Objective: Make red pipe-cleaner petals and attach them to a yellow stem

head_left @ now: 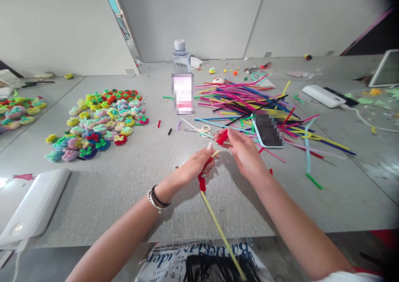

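Observation:
Above the middle of the grey table, my left hand [199,165] is closed round a pale yellow pipe cleaner [218,226]. Its long end hangs down past the table edge, and a short tip shows above the fingers. Red fuzzy coils [202,184] sit on this pipe cleaner, just under my left hand. My right hand [245,151] pinches a separate-looking red coil [223,137] between thumb and fingers; whether it joins the lower red part is hidden. White-handled scissors [202,130] lie just beyond both hands.
A pile of colourful pipe cleaners [237,99] spreads at the right, with a phone [268,129] on it. Small fuzzy flower pieces [102,124] are heaped at the left. A second phone [183,94] leans on a bottle [181,57]. A white power bank [40,203] lies front left.

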{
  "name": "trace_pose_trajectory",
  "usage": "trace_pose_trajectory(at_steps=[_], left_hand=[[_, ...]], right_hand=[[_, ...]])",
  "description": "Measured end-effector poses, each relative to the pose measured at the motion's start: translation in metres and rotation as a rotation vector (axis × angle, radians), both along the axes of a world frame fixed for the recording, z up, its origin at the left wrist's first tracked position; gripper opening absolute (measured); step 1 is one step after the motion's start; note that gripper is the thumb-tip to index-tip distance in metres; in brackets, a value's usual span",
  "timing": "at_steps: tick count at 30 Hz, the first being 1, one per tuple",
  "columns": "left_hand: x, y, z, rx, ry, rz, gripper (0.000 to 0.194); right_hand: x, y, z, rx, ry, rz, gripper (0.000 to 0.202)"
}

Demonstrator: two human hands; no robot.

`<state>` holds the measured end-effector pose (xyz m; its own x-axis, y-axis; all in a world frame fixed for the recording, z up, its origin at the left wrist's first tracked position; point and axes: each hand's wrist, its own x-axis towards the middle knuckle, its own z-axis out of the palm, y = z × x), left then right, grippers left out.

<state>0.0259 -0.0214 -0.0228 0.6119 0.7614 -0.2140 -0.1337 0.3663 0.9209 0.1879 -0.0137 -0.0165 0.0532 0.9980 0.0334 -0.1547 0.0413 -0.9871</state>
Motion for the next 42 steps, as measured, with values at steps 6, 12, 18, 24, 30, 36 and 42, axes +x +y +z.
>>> trace_pose_trajectory(at_steps=[6, 12, 18, 24, 30, 36, 42], left_hand=[[0.000, 0.000, 0.004, -0.024, -0.040, 0.078, 0.051], [-0.008, 0.010, 0.011, -0.053, -0.145, 0.310, 0.033], [-0.010, 0.013, 0.014, 0.032, -0.226, 0.510, 0.021], [-0.014, 0.009, 0.016, 0.122, 0.020, 0.224, 0.025], [-0.020, 0.013, 0.019, 0.152, 0.067, 0.085, 0.022], [-0.022, 0.013, 0.019, 0.168, 0.068, 0.066, 0.026], [-0.023, 0.014, 0.017, 0.137, 0.052, 0.271, 0.021]], right_hand=[[-0.004, 0.001, 0.000, -0.129, 0.148, -0.104, 0.031], [-0.016, -0.008, -0.012, -0.214, -0.215, 0.263, 0.029], [-0.035, -0.017, -0.026, -0.095, -0.439, 0.499, 0.035], [-0.036, -0.017, -0.023, -0.024, -0.360, 0.492, 0.032], [-0.033, -0.021, -0.019, 0.063, -0.490, 0.350, 0.025], [-0.031, -0.018, -0.017, 0.117, -0.641, 0.269, 0.018], [-0.030, -0.019, -0.012, 0.134, -0.684, 0.312, 0.020]])
